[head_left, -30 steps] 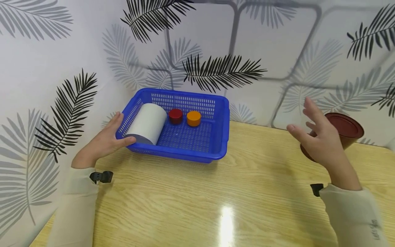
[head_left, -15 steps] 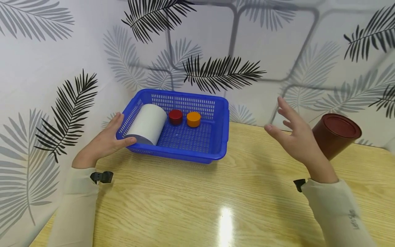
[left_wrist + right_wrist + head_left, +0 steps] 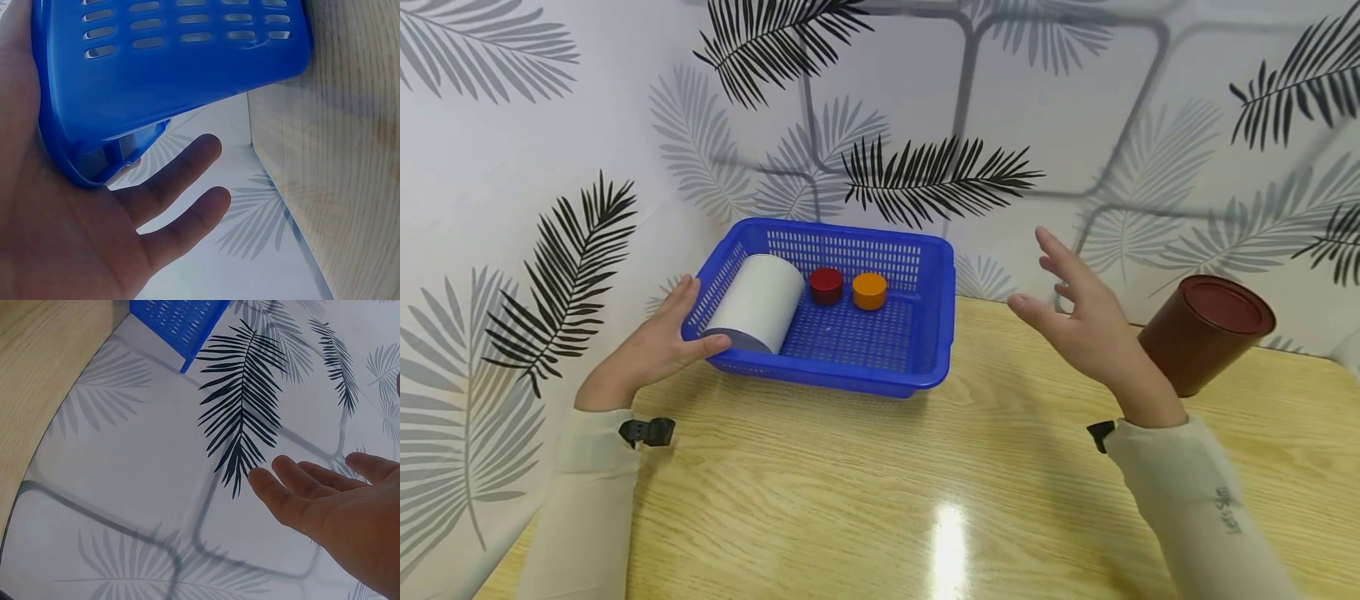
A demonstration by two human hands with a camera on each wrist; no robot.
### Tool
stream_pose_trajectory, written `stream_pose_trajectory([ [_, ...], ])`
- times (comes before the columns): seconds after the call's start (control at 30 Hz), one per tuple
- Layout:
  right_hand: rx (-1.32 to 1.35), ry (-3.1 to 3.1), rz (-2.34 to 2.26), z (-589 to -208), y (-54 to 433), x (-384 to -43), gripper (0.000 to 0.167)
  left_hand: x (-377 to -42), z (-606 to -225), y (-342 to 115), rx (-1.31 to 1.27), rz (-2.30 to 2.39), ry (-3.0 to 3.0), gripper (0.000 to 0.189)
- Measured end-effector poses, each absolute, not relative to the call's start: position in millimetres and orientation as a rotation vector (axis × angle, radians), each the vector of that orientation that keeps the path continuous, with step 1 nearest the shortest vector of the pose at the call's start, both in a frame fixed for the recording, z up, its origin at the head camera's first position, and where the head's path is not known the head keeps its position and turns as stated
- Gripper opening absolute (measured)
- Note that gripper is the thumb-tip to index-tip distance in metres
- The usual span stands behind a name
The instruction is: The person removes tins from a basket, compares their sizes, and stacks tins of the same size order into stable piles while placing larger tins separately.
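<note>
A blue plastic basket point(image 3: 850, 379) with slotted walls stands on the table. My left hand point(image 3: 651, 346) rests at its front left corner, the thumb over the front rim and other fingers along the left side. The left wrist view shows the palm point(image 3: 56, 231) against the rim and two fingers straight, apart from the wall. My right hand point(image 3: 1086, 329) is raised to the right of the basket, fingers spread, holding nothing. In the basket lie a white cylinder point(image 3: 758, 300) on its side, a small red round piece point(image 3: 826, 286) and a small orange one point(image 3: 869, 291).
A dark red lidded canister point(image 3: 1206, 333) stands behind the right forearm, which hides part of its lower side. The wood-grain table point(image 3: 850, 483) meets a white wall covering point(image 3: 1060, 125) with leaf prints behind the basket.
My right hand has moved left, away from the canister toward the basket, uncovering more of the canister. The left hand and the basket have stayed in place.
</note>
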State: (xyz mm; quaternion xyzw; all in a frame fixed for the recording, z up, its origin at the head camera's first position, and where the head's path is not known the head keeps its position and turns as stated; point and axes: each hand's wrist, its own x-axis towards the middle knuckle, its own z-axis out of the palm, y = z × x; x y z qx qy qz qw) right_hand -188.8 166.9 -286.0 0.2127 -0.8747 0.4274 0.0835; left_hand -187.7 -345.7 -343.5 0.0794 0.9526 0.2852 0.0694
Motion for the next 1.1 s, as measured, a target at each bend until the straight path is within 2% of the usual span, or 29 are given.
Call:
stream_pose_trajectory([
  [1.1,0.728,-2.64,1.319,-277,104,-216,0.086,-188,-345,-346,0.211,0.83,2.871,0.115],
])
